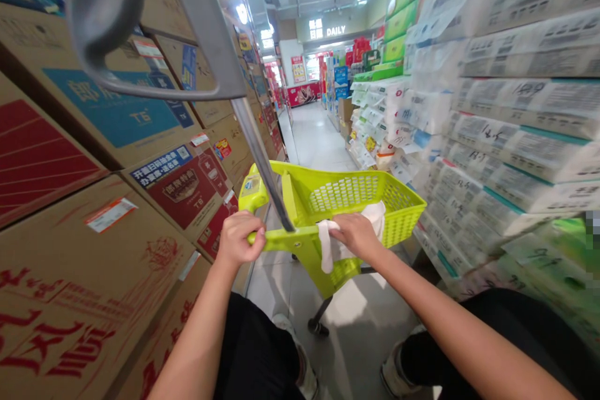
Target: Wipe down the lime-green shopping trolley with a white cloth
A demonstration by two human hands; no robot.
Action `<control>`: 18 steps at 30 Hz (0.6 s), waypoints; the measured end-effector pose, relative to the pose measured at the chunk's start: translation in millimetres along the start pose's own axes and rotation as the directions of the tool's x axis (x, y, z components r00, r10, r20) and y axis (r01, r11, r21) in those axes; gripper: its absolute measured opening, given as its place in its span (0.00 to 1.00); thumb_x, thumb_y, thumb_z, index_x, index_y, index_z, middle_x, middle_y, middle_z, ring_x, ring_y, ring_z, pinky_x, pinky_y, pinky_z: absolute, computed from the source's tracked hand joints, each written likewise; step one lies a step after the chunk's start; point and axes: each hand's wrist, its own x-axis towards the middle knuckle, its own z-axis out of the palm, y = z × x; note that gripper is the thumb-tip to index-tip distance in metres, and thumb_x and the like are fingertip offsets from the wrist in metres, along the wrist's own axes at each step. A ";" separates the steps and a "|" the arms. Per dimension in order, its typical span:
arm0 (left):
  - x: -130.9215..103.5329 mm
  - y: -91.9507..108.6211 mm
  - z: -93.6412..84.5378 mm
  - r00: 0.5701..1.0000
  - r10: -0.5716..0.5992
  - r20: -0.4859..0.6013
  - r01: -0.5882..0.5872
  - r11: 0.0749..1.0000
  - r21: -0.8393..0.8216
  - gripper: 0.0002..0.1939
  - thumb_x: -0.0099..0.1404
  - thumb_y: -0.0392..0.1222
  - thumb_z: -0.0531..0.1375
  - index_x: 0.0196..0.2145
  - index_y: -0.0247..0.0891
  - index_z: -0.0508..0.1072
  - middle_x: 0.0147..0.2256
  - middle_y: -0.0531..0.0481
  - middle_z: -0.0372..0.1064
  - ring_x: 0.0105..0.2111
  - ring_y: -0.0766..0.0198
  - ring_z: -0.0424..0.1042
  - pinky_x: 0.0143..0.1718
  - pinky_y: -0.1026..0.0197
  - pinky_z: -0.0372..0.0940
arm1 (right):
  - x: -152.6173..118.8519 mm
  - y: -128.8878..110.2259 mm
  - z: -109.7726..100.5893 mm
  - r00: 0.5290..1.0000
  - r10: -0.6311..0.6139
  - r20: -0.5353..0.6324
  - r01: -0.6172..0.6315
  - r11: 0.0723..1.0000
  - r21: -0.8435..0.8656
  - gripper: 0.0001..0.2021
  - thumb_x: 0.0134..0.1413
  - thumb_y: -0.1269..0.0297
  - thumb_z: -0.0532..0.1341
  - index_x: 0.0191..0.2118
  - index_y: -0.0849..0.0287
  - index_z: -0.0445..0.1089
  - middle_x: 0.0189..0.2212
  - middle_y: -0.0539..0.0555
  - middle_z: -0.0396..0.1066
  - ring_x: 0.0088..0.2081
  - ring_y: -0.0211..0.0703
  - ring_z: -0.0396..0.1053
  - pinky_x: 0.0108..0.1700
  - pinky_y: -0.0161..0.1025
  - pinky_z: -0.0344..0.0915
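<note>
A lime-green shopping cart [347, 178] stands in front of me, its basket walls pierced with small holes. My left hand [241, 236] wraps round the left part of the cart's green handle. On the right side of the handle, my right hand [359, 234] is closed over a white cloth [327, 247], which hangs over the rim and partly into the basket. A metal pole [260, 156] rises from the handle between my hands, topped by a grey loop-shaped grip [220, 44].
Stacked cardboard boxes [60, 250] line the left side. Piles of wrapped paper packs [506, 156] stand close on the right. A tiled aisle floor [316, 131] runs ahead toward a red display [304, 95]. My legs and shoes are below the cart.
</note>
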 end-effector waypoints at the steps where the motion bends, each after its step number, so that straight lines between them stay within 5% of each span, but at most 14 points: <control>1: 0.4 -1.6 -0.5 1.000 0.009 0.004 -0.009 1.000 -0.005 0.07 0.57 0.33 0.56 0.23 0.39 0.68 0.19 0.53 0.66 0.20 0.65 0.65 0.28 0.59 0.61 | -1.4 4.6 0.1 1.000 -0.007 0.008 0.007 1.000 0.000 0.19 0.67 0.48 0.54 0.33 0.58 0.68 0.31 0.52 0.74 0.34 0.43 0.68 0.36 0.38 0.49; 4: 0.7 -8.7 -4.6 0.999 0.031 0.030 -0.031 1.000 0.002 0.06 0.58 0.33 0.56 0.24 0.39 0.69 0.20 0.52 0.67 0.21 0.64 0.66 0.29 0.59 0.62 | -12.9 33.5 2.3 0.999 0.004 0.034 -0.003 0.999 -0.041 0.23 0.67 0.44 0.49 0.35 0.58 0.69 0.33 0.54 0.75 0.35 0.44 0.68 0.37 0.38 0.49; 12: -7.3 -30.2 -18.1 0.998 0.023 0.058 -0.024 1.000 0.007 0.06 0.58 0.34 0.56 0.24 0.39 0.69 0.20 0.51 0.67 0.22 0.64 0.66 0.29 0.59 0.63 | -73.7 162.8 -10.6 0.983 0.164 0.087 -0.140 0.963 -0.229 0.27 0.64 0.39 0.50 0.33 0.59 0.70 0.31 0.57 0.74 0.35 0.46 0.70 0.37 0.39 0.51; 15: -7.5 -30.1 -15.3 0.999 0.025 0.034 -0.025 1.000 0.016 0.07 0.58 0.34 0.56 0.24 0.39 0.69 0.20 0.51 0.66 0.21 0.64 0.65 0.28 0.59 0.62 | -72.1 158.2 -11.7 0.972 0.210 0.105 -0.177 0.950 -0.258 0.25 0.63 0.40 0.52 0.34 0.59 0.71 0.32 0.57 0.75 0.34 0.46 0.70 0.36 0.38 0.51; 18: -4.5 -24.1 -8.8 0.999 0.032 0.012 -0.033 0.999 0.020 0.07 0.58 0.34 0.55 0.24 0.39 0.68 0.19 0.52 0.66 0.21 0.64 0.65 0.27 0.59 0.62 | -49.2 108.1 -6.0 0.972 0.205 0.116 -0.177 0.961 -0.212 0.23 0.65 0.43 0.53 0.35 0.58 0.72 0.33 0.57 0.76 0.35 0.46 0.70 0.37 0.38 0.51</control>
